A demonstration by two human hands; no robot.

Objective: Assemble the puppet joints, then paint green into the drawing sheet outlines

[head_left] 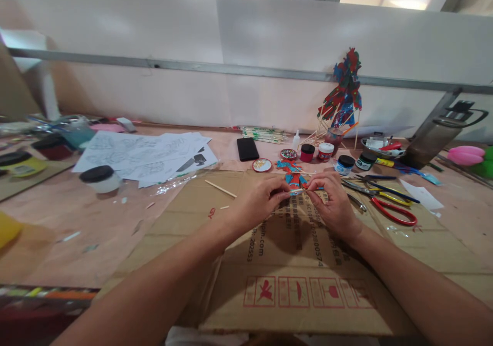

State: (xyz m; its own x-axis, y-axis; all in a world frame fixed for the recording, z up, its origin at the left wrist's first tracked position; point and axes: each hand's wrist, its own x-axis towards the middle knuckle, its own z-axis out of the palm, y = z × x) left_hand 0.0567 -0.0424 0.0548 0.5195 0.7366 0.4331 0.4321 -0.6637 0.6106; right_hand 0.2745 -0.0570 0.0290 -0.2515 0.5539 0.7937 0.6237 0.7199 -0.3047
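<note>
Over the cardboard, my left hand [269,194] is closed in a pinch on one end of a small pale stick-like piece [296,191]. My right hand [330,197] pinches close to the other end of it, fingertips nearly meeting the left ones. What exactly lies between the right fingertips is too small to make out. Just beyond the fingers lies a red and blue painted cutout figure [287,167], partly hidden by both hands. A thin wooden stick [220,188] rests on the cardboard sheet [285,264] left of my hands.
Right of my hands lie red-handled pliers [396,215] and other tools. Behind stand paint jars [345,165], a glue bottle [296,139] and a jar of painted cutouts on sticks [348,87]. A phone [247,149], drawings [142,153] and a water bottle [439,133] are farther out.
</note>
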